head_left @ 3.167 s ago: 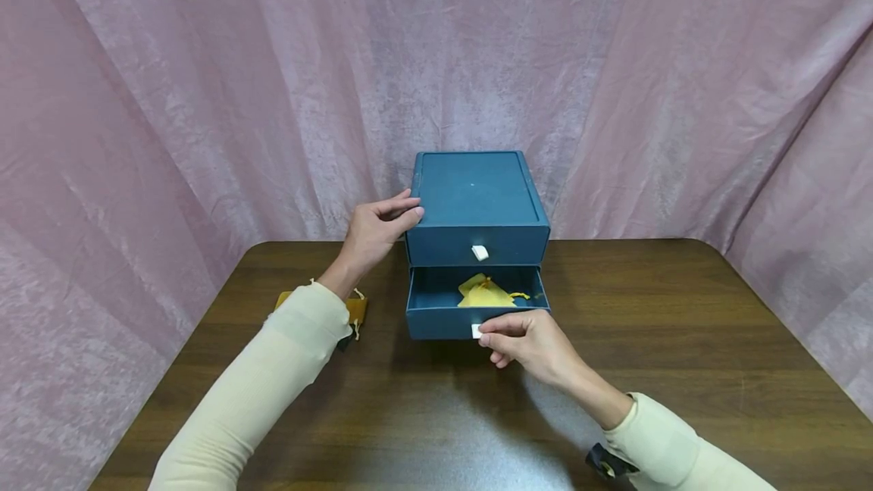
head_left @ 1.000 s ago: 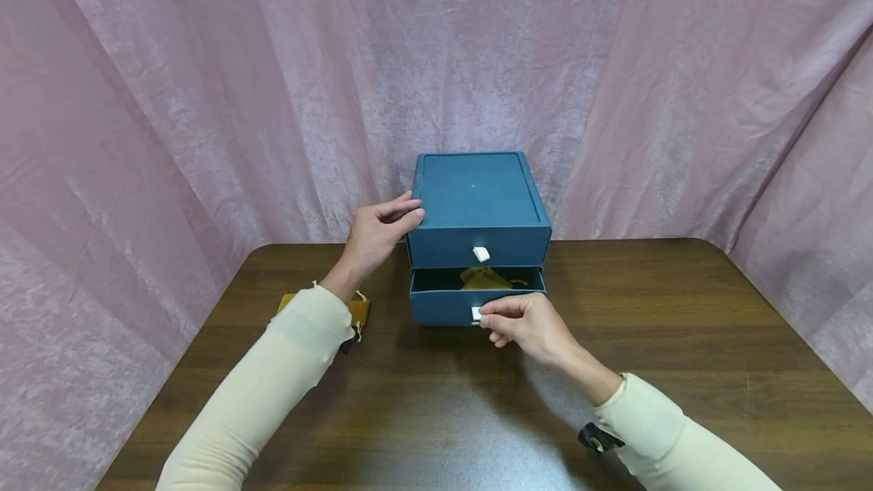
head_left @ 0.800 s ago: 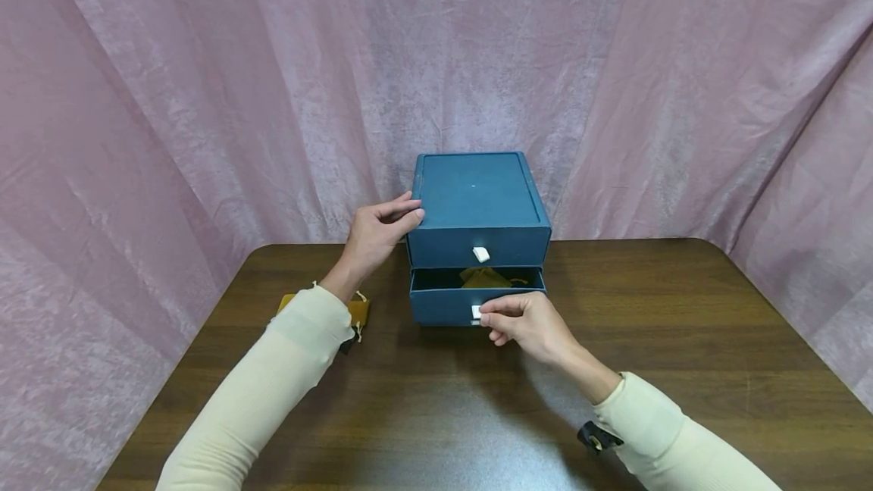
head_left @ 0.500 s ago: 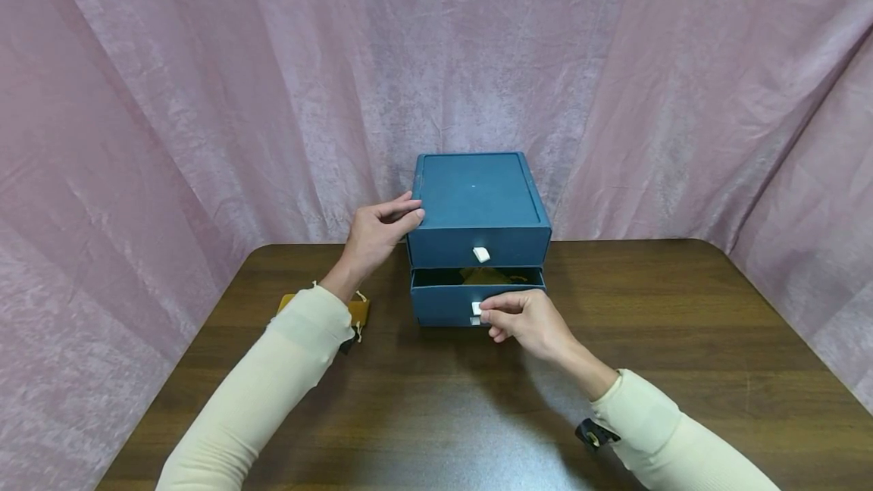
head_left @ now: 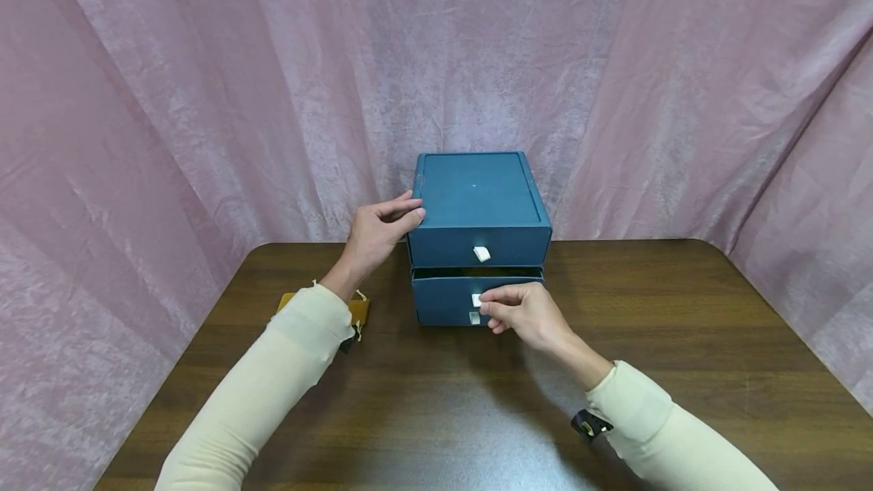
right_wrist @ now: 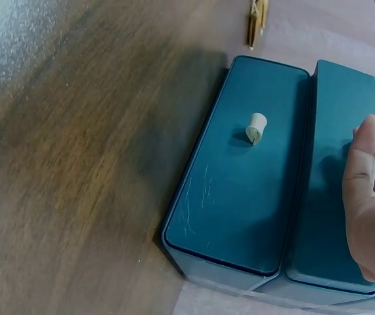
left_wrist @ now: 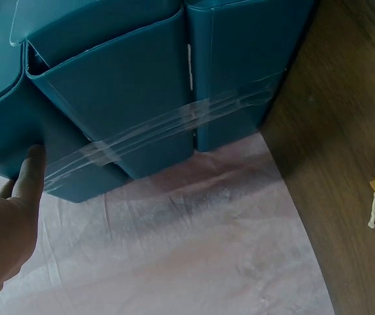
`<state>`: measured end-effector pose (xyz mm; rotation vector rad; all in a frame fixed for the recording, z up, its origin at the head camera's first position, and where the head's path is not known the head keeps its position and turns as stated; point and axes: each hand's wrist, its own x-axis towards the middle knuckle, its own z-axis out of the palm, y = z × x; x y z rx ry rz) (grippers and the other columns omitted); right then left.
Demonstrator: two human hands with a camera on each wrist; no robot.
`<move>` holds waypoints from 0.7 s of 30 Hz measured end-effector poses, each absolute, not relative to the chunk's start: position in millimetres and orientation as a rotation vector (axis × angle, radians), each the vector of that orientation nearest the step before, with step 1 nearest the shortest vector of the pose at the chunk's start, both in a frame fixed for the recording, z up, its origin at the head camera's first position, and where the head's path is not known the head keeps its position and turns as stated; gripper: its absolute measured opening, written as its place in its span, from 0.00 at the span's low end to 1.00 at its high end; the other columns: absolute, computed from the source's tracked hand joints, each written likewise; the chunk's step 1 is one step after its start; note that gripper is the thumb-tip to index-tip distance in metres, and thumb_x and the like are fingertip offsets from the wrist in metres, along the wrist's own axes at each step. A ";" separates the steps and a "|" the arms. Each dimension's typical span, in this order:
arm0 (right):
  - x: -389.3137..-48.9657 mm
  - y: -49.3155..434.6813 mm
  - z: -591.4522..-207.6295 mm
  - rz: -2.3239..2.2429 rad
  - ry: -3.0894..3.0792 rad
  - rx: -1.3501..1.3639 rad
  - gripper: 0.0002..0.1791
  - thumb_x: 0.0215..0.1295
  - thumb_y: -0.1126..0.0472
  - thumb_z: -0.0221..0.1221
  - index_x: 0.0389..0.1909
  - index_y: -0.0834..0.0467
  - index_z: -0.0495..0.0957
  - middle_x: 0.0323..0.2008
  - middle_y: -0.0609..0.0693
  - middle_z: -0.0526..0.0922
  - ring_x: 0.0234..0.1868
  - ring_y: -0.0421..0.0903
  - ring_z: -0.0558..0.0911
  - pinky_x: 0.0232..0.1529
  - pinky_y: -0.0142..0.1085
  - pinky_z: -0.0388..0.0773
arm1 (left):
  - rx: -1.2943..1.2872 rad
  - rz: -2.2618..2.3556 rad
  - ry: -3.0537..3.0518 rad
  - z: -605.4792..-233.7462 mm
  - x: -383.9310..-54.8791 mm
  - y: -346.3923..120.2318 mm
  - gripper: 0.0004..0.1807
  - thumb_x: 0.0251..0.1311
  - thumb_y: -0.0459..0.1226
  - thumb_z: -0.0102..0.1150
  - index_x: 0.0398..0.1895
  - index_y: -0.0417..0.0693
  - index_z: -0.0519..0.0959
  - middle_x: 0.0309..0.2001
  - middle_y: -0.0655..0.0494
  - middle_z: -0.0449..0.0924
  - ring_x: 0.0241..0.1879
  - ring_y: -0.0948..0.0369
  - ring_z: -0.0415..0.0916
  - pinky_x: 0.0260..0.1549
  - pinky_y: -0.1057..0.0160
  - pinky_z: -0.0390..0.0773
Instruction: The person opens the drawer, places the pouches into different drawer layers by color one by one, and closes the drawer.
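A blue drawer cabinet stands at the back of the table, its stacked boxes taped along the side in the left wrist view. My right hand pinches the white pull tab of the middle drawer, which sticks out slightly with a narrow dark gap above its front. What lies inside is hidden. My left hand rests against the cabinet's upper left edge, fingers extended; in the left wrist view a finger touches its side. The bottom drawer's tab shows in the right wrist view.
A mustard drawstring pouch lies on the table left of the cabinet, partly behind my left sleeve. The top drawer is closed, with a white tab. Behind the wooden table hangs a pink curtain.
My right hand has moved forward, sliding the middle drawer most of the way in. The yellow pouch inside it has gone out of sight. My left hand has stayed in place.
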<state>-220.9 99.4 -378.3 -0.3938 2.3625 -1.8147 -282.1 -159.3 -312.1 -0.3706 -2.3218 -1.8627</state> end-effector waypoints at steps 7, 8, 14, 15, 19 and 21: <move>-225.0 98.8 -378.2 -1.807 2.365 -0.374 0.09 0.65 0.73 0.63 0.44 0.72 0.84 0.35 0.65 0.86 0.23 0.40 0.82 0.31 0.35 0.84 | -0.369 -1.844 -2.317 -311.9 -282.4 -158.4 0.20 0.64 0.42 0.67 0.57 0.44 0.83 0.68 0.56 0.71 0.67 0.62 0.68 0.59 0.59 0.74; -225.5 98.7 -378.0 -1.810 2.362 -0.370 0.09 0.64 0.73 0.63 0.44 0.72 0.84 0.35 0.65 0.86 0.23 0.40 0.82 0.31 0.35 0.84 | -0.368 -1.843 -2.317 -311.8 -282.4 -158.3 0.20 0.64 0.42 0.67 0.57 0.44 0.83 0.68 0.57 0.71 0.67 0.62 0.68 0.59 0.59 0.74; -227.6 98.3 -376.6 -1.832 2.347 -0.369 0.10 0.64 0.73 0.63 0.45 0.74 0.83 0.34 0.64 0.86 0.23 0.39 0.81 0.29 0.33 0.84 | -0.366 -1.844 -2.320 -311.9 -282.2 -158.4 0.20 0.64 0.42 0.67 0.57 0.44 0.83 0.68 0.57 0.71 0.67 0.62 0.68 0.59 0.59 0.75; -228.0 98.3 -376.5 -1.834 2.346 -0.374 0.10 0.65 0.73 0.63 0.45 0.75 0.82 0.34 0.63 0.86 0.23 0.38 0.81 0.29 0.33 0.84 | -0.366 -1.846 -2.321 -311.9 -282.3 -158.5 0.20 0.64 0.43 0.67 0.57 0.44 0.83 0.68 0.57 0.71 0.67 0.62 0.68 0.59 0.59 0.75; -230.1 97.8 -376.7 -1.840 2.354 -0.383 0.11 0.64 0.73 0.63 0.45 0.75 0.82 0.34 0.63 0.86 0.22 0.39 0.81 0.29 0.33 0.84 | -0.371 -1.854 -2.321 -312.0 -283.3 -158.7 0.20 0.65 0.43 0.66 0.57 0.44 0.83 0.68 0.57 0.71 0.67 0.62 0.67 0.59 0.59 0.75; -231.2 97.4 -377.1 -1.834 2.366 -0.389 0.10 0.64 0.73 0.63 0.45 0.75 0.83 0.34 0.64 0.86 0.22 0.39 0.81 0.29 0.33 0.83 | -0.370 -1.855 -2.321 -312.0 -283.4 -158.8 0.20 0.65 0.43 0.66 0.57 0.44 0.83 0.68 0.57 0.71 0.67 0.62 0.68 0.59 0.59 0.75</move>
